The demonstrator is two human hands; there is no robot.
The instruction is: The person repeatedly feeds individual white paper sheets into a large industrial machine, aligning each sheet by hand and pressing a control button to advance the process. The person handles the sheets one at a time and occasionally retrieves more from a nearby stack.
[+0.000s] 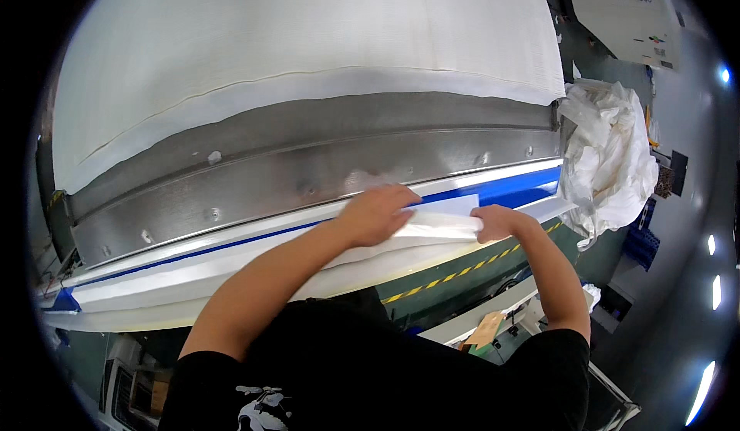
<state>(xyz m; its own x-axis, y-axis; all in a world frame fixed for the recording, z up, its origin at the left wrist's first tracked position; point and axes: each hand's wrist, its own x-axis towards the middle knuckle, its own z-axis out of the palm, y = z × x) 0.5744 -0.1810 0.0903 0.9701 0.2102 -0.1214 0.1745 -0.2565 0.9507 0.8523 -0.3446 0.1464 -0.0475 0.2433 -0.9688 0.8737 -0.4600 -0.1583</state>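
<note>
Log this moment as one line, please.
left grip: on white sheet | right grip: holding white sheet | blue strip: beyond sheet | metal panel: beyond strip

You have two bare hands, one left hand (pixel 378 214) and one right hand (pixel 497 223), with two short black sleeves (pixel 551 369). You also face one folded white strip (pixel 441 228), one wide white fabric sheet (pixel 324 30), one crumpled heap of thin white sheeting (pixel 609 154), one off-white boxy cabinet (pixel 628 15) and four bright white lights (pixel 700 392).
</note>
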